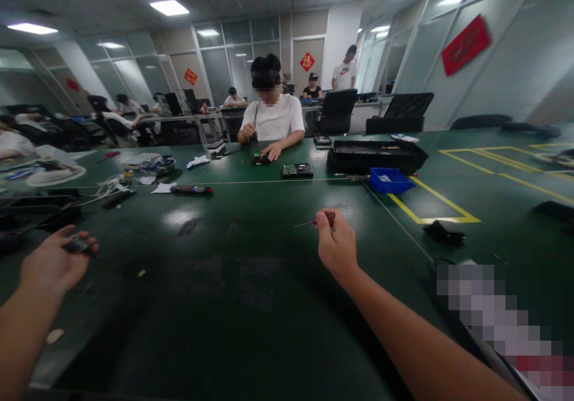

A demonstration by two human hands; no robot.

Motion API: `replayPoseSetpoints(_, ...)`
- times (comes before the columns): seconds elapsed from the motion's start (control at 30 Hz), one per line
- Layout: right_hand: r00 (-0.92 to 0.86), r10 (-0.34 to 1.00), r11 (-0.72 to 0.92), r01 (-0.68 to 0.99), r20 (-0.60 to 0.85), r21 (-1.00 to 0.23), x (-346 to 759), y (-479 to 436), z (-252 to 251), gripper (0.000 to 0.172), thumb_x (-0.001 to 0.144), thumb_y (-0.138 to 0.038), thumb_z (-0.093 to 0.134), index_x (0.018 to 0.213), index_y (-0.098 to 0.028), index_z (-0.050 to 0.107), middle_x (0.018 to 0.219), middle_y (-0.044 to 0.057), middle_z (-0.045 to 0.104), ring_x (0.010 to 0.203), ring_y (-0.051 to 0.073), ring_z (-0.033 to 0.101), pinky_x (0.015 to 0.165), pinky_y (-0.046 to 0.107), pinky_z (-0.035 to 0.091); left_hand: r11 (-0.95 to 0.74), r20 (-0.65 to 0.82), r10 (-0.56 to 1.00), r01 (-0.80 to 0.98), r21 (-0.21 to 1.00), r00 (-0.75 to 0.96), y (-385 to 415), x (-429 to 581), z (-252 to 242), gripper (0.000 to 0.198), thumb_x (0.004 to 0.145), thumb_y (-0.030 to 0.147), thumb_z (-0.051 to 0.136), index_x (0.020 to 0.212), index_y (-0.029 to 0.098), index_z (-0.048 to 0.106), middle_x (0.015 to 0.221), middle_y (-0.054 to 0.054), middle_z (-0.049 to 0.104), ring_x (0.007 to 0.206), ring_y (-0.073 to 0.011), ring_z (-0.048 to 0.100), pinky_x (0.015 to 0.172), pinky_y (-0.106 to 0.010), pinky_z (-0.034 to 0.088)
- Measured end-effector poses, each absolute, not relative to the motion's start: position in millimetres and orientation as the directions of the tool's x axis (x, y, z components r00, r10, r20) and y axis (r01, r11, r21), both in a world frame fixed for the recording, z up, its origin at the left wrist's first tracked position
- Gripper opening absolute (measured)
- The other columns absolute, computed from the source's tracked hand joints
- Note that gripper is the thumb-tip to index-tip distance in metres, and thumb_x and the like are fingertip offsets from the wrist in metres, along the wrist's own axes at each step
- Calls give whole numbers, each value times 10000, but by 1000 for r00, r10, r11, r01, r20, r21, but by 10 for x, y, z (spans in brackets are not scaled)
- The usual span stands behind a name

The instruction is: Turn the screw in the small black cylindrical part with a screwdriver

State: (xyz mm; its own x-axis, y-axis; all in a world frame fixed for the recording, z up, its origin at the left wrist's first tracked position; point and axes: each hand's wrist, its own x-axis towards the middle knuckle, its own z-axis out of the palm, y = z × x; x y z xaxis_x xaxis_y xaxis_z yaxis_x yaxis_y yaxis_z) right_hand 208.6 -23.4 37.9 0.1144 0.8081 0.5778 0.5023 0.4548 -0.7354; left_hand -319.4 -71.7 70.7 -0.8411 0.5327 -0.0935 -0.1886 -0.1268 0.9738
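The right hand (337, 242) has its fingers clamped on a screwdriver (305, 224), its shaft pointing leftward and slightly down towards the left hand (56, 260), which lies well apart with its fingers closed round a small dark object (77, 244). The green worktop (201, 311) spans the gap between the 2 hands, and beyond it 1 co-worker (273, 117) sits facing, in an office with lit ceiling panels (169, 8)

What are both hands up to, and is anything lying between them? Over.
Left hand: gripping small dark object. Right hand: holding screwdriver, tip pointing left. Pale scrap between them on table.
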Motion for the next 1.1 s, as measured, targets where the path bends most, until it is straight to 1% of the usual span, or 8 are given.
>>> replayPoseSetpoints(0.13, 120, 814, 445, 501, 568, -743, 2083, -232, 384, 255, 1023, -401, 441, 977, -201, 591, 791, 29, 644, 707, 189, 612, 659, 317, 441, -158, -18, 698, -179, 971, -716, -499, -2759, 688, 381, 777, -52, 410, 990, 199, 602, 680, 20, 585, 631, -113, 560, 584, -205, 496)
replayPoseSetpoints(0.3, 128, 802, 451, 511, 583, -732, 2089, -221, 375, 246, 1019, -403, 450, 972, -206, 590, 797, 31, 654, 725, 196, 623, 677, 325, 440, -173, -33, 854, -344, 923, -519, -274, -1989, 722, 354, 740, 26, 457, 1032, 157, 610, 753, -41, 564, 657, -153, 555, 571, -243, 497)
replayPoseSetpoints(0.43, 127, 804, 453, 502, 581, -737, 2097, -221, 373, 246, 1021, -402, 445, 976, -207, 589, 797, 33, 654, 727, 196, 625, 679, 326, 445, -110, -48, 930, -400, 910, -365, -127, -1333, 694, 389, 739, 45, 496, 1102, 156, 584, 795, -49, 567, 681, -160, 561, 612, -255, 496)
replayPoseSetpoints(0.67, 128, 803, 456, 496, 582, -739, 2098, -225, 377, 242, 1016, -403, 453, 977, -208, 591, 805, 36, 662, 730, 196, 626, 684, 329, 453, -37, 20, 998, -350, 936, -53, -13, -333, 669, 503, 679, 60, 513, 1171, 145, 568, 798, -36, 571, 701, -150, 547, 659, -242, 439)
replayPoseSetpoints(0.77, 125, 805, 452, 503, 579, -737, 2097, -227, 379, 245, 1015, -403, 450, 975, -208, 592, 805, 37, 663, 726, 197, 624, 680, 328, 450, -22, 33, 998, -206, 978, 48, -5, -8, 575, 472, 659, 68, 504, 1114, 139, 608, 818, -33, 569, 728, -146, 541, 689, -253, 423)
replayPoseSetpoints(0.9, 128, 806, 447, 509, 578, -736, 2092, -230, 384, 248, 1013, -410, 449, 977, -209, 590, 829, 48, 677, 752, 208, 638, 709, 338, 461, -87, 74, 990, 104, 991, 124, -37, 273, 351, 445, 702, 76, 486, 1123, 158, 604, 899, -48, 592, 819, -171, 555, 777, -299, 449)
replayPoseSetpoints(1.03, 113, 812, 439, 529, 573, -726, 2076, -234, 379, 257, 1008, -429, 449, 962, -218, 589, 819, 48, 683, 749, 213, 645, 705, 339, 466, -250, 191, 966, 429, 868, 175, -83, 311, 127, 614, 694, 3, 527, 1278, 194, 513, 1082, -74, 606, 969, -200, 582, 890, -344, 469)
replayPoseSetpoints(1.1, 85, 819, 445, 531, 568, -721, 2067, -239, 374, 254, 1005, -426, 452, 953, -220, 592, 826, 48, 689, 754, 210, 649, 700, 334, 467, -329, 269, 944, 508, 796, 189, -75, 256, 49, 557, 739, -23, 508, 1255, 184, 531, 1152, -101, 603, 1058, -217, 579, 964, -372, 460)
